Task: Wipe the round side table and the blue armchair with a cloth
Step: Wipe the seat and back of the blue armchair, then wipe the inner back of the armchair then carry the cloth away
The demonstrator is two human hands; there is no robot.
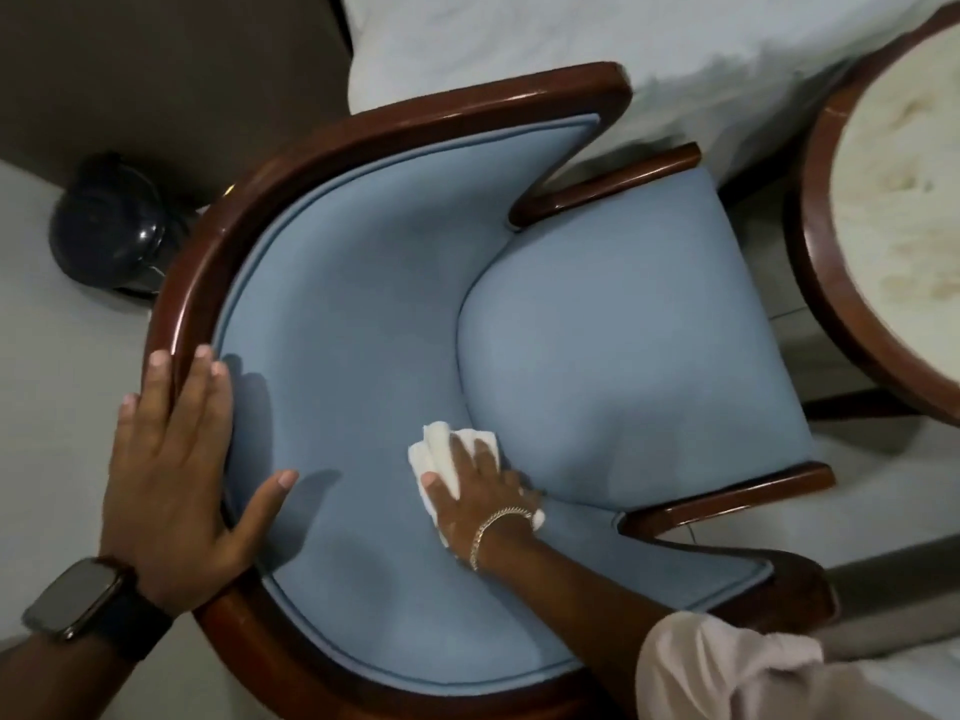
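A pale floor [62,304] is showing around the furniture, with a white bed [519,49] lying along the top edge and a dark wall panel at upper left. The blue armchair [363,304] is filling the middle of the view, seen from above, its curved wooden rim wrapping the padded back and seat. The left hand [171,459] is lying flat and spread on the rim and the upper back padding, gripping nothing; a dark watch [72,600] is sitting on its wrist. The right hand [478,491] is pressing a white cloth [441,449] against the inner back, just where it meets the seat cushion, fingers spread over the cloth; a chain bracelet [498,527] is circling that wrist. The round tabletop [893,200], pale with a wooden edge, is standing at right, near the chair. A dark rounded object [109,231], blurred, is resting on the floor at left. No writing is readable anywhere.
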